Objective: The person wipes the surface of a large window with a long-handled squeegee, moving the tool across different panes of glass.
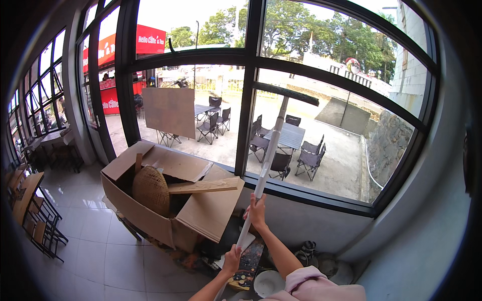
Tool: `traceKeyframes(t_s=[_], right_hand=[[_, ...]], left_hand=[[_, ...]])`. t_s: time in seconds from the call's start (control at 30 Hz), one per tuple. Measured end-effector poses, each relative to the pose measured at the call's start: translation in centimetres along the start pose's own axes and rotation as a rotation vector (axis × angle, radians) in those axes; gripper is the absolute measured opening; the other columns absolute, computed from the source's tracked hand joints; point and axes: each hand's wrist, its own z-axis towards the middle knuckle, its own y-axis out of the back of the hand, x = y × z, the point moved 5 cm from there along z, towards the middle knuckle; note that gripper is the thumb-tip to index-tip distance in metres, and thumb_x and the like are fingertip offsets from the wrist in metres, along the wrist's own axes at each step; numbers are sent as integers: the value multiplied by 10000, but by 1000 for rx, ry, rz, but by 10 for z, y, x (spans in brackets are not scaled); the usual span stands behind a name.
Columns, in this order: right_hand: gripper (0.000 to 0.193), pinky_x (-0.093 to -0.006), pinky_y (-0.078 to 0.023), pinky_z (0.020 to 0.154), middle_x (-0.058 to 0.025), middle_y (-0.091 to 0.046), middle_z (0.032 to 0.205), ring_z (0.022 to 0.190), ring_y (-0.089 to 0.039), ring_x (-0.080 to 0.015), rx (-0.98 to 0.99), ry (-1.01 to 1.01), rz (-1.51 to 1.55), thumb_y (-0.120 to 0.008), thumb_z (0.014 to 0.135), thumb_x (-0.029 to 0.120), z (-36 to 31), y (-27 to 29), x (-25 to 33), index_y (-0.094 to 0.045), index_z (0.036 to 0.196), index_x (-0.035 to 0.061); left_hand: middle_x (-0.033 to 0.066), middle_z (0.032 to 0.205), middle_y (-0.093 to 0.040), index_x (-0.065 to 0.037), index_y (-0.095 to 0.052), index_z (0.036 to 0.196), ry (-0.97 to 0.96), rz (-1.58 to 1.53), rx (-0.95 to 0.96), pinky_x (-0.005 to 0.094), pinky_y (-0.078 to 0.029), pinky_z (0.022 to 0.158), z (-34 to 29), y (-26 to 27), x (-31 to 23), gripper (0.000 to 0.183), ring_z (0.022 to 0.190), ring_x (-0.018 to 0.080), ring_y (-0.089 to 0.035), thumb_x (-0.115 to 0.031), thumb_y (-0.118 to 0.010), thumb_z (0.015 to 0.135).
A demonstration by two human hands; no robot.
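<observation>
My left hand (232, 260) is closed around the lower part of a long white pole, and my right hand (257, 211) grips it higher up. The pole belongs to a window squeegee (268, 155), which slants up and to the right. Its dark crosswise head (296, 95) lies against the right-hand pane of the large window, just below the black crossbar (321, 80). Whether the head's edge presses the glass along its whole length, I cannot tell.
An open cardboard box (138, 210) with a woven basket (151, 190) and a wooden board (203, 186) stands left of the pole. A white basin (269, 284) sits low beside me. Wooden stools (42, 226) are at far left; folding chairs (311, 158) stand outside.
</observation>
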Motion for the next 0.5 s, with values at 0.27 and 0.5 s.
traceKeyframes(t_s=[0.27, 0.5], right_hand=[[377, -305, -410, 291, -81, -442, 506, 332, -498, -197, -38, -136, -42, -424, 896, 375, -51, -11, -59, -254, 1001, 54], [368, -323, -435, 302, -88, -438, 506, 336, -503, -213, -51, -288, -50, -406, 895, 391, -98, -28, -112, -254, 990, 69]], left_hand=[[169, 562, -530, -1, -477, 853, 93, 73, 73, 419, -402, 479, -53, 7, 53, 393, 566, 365, -568, -360, -337, 929], [249, 629, -553, -3, -475, 895, 248, 104, 163, 513, -398, 533, -108, 28, 84, 375, 665, 454, -542, -357, -354, 915]])
